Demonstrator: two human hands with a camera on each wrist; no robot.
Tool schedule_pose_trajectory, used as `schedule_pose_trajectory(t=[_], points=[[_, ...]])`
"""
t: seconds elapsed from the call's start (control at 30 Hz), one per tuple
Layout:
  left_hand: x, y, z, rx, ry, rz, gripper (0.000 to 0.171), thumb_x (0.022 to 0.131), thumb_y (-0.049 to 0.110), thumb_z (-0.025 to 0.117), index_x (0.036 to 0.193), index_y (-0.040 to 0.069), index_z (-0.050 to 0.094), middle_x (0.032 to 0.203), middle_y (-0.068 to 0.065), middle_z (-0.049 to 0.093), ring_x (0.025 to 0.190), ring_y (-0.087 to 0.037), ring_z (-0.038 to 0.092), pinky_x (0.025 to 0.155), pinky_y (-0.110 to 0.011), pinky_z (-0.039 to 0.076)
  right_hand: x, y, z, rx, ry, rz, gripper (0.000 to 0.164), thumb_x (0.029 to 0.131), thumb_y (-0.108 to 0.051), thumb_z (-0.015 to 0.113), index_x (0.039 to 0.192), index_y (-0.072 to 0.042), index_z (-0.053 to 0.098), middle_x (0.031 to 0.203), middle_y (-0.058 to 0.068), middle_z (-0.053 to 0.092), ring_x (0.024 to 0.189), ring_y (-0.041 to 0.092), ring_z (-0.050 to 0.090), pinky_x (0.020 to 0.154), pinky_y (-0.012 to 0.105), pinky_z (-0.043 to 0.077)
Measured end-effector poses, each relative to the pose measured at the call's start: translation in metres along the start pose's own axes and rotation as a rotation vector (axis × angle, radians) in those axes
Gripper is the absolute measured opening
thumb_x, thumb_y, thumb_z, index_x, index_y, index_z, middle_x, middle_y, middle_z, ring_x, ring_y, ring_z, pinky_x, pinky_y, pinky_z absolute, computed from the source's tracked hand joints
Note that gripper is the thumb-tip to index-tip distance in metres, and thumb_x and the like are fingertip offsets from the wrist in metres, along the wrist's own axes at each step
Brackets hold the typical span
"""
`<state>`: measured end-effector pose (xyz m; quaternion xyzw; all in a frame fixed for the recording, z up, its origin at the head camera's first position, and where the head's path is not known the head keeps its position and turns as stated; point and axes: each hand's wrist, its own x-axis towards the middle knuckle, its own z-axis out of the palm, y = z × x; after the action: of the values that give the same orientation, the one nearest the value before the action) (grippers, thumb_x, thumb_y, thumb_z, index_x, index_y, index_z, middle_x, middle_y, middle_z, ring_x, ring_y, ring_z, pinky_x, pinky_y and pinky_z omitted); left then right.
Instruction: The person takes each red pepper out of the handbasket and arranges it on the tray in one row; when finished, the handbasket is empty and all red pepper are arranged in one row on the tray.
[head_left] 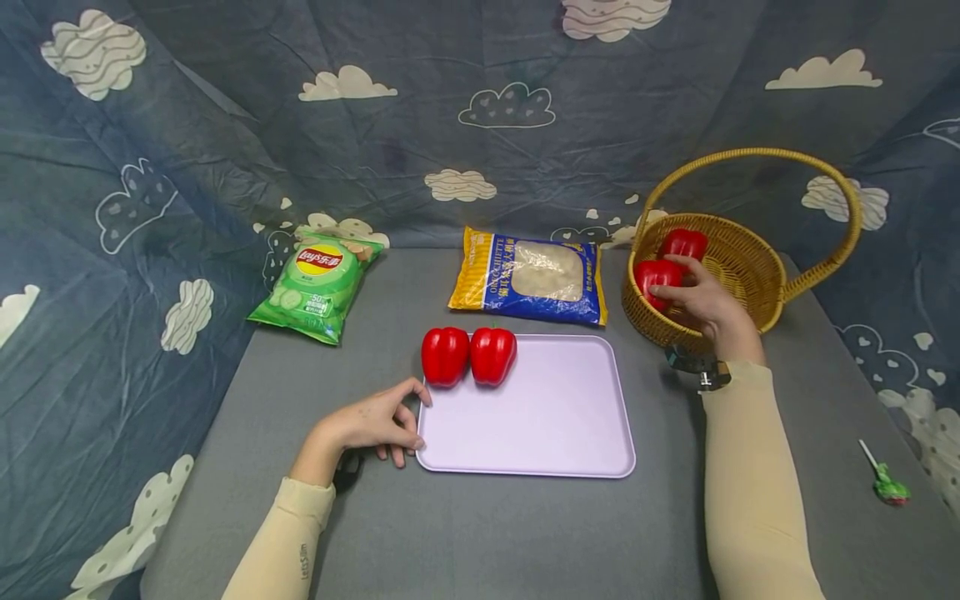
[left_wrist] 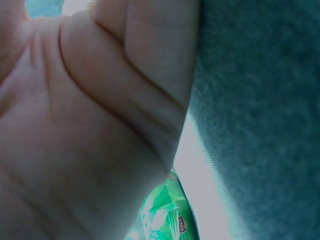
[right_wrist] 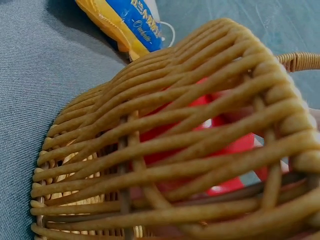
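A lilac tray (head_left: 555, 408) lies on the table with two red bell peppers (head_left: 446, 357) side by side in its upper left corner. My left hand (head_left: 378, 419) holds the tray's left edge, with thumb and bent index finger on the rim. In the left wrist view the palm of the left hand (left_wrist: 85, 110) fills much of the frame. My right hand (head_left: 708, 302) reaches into the wicker basket (head_left: 750, 250) and grips a red bell pepper (head_left: 654, 279). Another red pepper (head_left: 685, 242) sits behind it. Through the weave, the right wrist view shows red pepper surfaces (right_wrist: 225, 145).
A green chip bag (head_left: 315, 283) lies at the back left. A blue and yellow pasta bag (head_left: 528, 277) is behind the tray. The basket's tall handle (head_left: 750, 152) arches over its opening. A lollipop (head_left: 888, 483) lies near the right edge.
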<state>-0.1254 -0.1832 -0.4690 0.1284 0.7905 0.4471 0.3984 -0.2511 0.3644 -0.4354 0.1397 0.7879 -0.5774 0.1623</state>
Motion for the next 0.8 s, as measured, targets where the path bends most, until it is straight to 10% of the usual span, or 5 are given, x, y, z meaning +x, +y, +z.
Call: schedule_pose_trajectory(t=[0.43,0.8], points=[[0.001,-0.002,0.001,-0.006,0.000,-0.003,0.058,0.091,0.015,0.083,0.135,0.015,0.045,0.080,-0.005,0.074,0.062,-0.018,0.073,0.054,-0.026,0.050,-0.009,-0.006,0.003,0.034,0.098,-0.042,0.098,0.097,-0.042,0.077,0.170,-0.033,0.013,0.175,0.022,0.009,0.150,0.048,0.036,0.120,0.056,0.042],[0.000,-0.002,0.000,0.001,0.005,-0.008,0.056,0.092,0.015,0.082,0.135,0.015,0.044,0.079,-0.004,0.073,0.062,-0.018,0.073,0.054,-0.026,0.050,-0.042,-0.031,0.005,0.034,0.192,-0.177,0.086,0.096,-0.041,0.078,0.165,-0.036,0.027,0.153,0.007,0.030,0.141,0.036,0.035,0.080,0.019,0.061]])
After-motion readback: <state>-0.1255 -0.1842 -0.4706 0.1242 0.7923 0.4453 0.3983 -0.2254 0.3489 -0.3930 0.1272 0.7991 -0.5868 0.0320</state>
